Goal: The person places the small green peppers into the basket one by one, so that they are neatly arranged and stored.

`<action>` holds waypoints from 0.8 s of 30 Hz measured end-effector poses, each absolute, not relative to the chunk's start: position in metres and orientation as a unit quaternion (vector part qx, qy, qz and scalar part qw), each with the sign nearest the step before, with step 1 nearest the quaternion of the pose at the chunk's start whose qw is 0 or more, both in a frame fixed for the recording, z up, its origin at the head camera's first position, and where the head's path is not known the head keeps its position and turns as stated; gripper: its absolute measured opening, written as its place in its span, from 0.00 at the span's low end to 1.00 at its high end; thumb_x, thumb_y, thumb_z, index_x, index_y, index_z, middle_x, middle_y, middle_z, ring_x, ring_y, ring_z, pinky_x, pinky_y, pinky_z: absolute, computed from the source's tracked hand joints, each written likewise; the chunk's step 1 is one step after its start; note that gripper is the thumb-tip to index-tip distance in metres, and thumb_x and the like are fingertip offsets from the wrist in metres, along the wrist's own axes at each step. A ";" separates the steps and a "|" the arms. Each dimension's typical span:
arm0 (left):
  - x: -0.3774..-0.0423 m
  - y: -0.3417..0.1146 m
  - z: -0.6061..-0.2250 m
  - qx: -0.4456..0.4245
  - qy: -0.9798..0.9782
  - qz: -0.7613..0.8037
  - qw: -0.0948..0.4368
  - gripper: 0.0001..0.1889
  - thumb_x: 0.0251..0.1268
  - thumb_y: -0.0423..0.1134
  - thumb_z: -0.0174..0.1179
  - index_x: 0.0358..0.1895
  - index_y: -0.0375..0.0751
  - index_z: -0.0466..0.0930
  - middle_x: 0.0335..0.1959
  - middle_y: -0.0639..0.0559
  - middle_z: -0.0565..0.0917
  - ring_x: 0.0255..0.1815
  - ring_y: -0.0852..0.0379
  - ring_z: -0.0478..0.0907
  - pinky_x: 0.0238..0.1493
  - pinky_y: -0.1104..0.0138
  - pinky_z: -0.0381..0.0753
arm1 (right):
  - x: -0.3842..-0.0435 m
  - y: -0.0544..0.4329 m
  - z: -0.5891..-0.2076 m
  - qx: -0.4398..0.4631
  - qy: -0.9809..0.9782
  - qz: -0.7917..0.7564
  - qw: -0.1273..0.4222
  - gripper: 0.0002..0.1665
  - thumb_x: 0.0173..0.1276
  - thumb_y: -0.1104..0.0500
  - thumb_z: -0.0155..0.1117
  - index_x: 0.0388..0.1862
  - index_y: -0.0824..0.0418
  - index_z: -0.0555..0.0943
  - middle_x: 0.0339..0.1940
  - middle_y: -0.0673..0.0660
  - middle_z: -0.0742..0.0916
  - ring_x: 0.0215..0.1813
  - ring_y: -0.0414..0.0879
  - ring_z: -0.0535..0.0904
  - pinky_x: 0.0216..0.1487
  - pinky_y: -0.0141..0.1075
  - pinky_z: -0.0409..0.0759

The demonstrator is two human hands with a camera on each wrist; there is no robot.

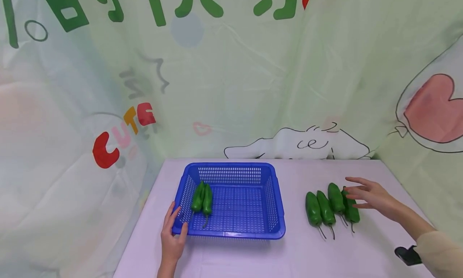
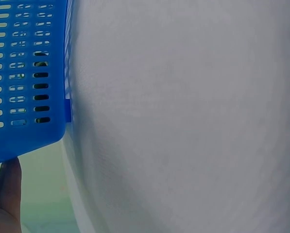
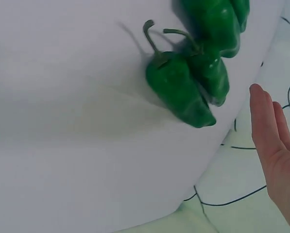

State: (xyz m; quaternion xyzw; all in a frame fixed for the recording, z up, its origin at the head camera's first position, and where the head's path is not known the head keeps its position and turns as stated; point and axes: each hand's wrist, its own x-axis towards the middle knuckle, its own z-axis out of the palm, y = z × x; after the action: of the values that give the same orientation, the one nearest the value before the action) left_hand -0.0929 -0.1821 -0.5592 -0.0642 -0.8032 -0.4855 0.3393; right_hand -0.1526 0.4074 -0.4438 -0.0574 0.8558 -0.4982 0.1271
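Hanging behind the surface, a curtain fills the upper head view. Four peppers lie right of the basket, which contains two more. The left hand touches its corner, fingers spread; the right hand hovers, parted and empty, by the rightmost pepper. Left wrist: one finger meets the basket. Right wrist: fingers straight, beside peppers.
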 end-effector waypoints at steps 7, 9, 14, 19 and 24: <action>-0.096 -0.187 -0.567 -0.068 -0.808 -0.484 0.330 0.29 0.55 0.24 0.64 0.64 0.34 0.75 0.71 0.38 0.68 0.70 0.35 0.63 0.68 0.82 0.56 | -0.150 0.430 -0.456 -0.033 0.864 -0.491 0.107 0.33 0.79 0.55 0.49 0.72 0.75 0.57 0.62 0.83 0.72 0.43 0.29 0.82 0.43 0.41 0.86; -0.095 -0.186 -0.566 -0.069 -0.806 -0.485 0.333 0.29 0.55 0.23 0.64 0.64 0.33 0.75 0.71 0.37 0.68 0.70 0.34 0.63 0.68 0.82 0.56 | -0.150 0.435 -0.459 -0.031 0.868 -0.484 0.102 0.34 0.80 0.55 0.49 0.71 0.78 0.56 0.62 0.84 0.71 0.43 0.29 0.82 0.43 0.41 0.87; -0.092 -0.182 -0.557 -0.070 -0.807 -0.481 0.337 0.28 0.53 0.21 0.64 0.62 0.29 0.75 0.70 0.33 0.68 0.69 0.33 0.64 0.67 0.82 0.57 | -0.149 0.445 -0.470 -0.003 0.873 -0.481 0.084 0.35 0.79 0.53 0.49 0.71 0.77 0.56 0.61 0.83 0.73 0.41 0.27 0.81 0.42 0.39 0.87; -0.095 -0.188 -0.569 -0.062 -0.811 -0.480 0.329 0.29 0.56 0.24 0.64 0.65 0.35 0.74 0.72 0.40 0.67 0.72 0.42 0.62 0.68 0.82 0.56 | -0.151 0.454 -0.488 0.031 0.867 -0.494 0.051 0.35 0.77 0.52 0.54 0.69 0.77 0.59 0.48 0.60 0.86 0.39 0.22 0.78 0.40 0.37 0.87; -0.094 -0.186 -0.568 -0.061 -0.808 -0.483 0.332 0.29 0.54 0.22 0.65 0.64 0.33 0.75 0.71 0.38 0.68 0.70 0.35 0.63 0.67 0.82 0.57 | -0.148 0.457 -0.502 0.068 0.871 -0.483 0.055 0.40 0.76 0.51 0.54 0.70 0.80 0.55 0.45 0.55 0.87 0.36 0.22 0.76 0.40 0.35 0.86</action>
State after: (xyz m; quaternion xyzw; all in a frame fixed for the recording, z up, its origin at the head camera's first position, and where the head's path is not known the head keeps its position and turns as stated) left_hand -0.0945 -0.1861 -0.5683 -0.0610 -0.8082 -0.4826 0.3320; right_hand -0.1481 0.4574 -0.5021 0.0680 0.8710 -0.4834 0.0554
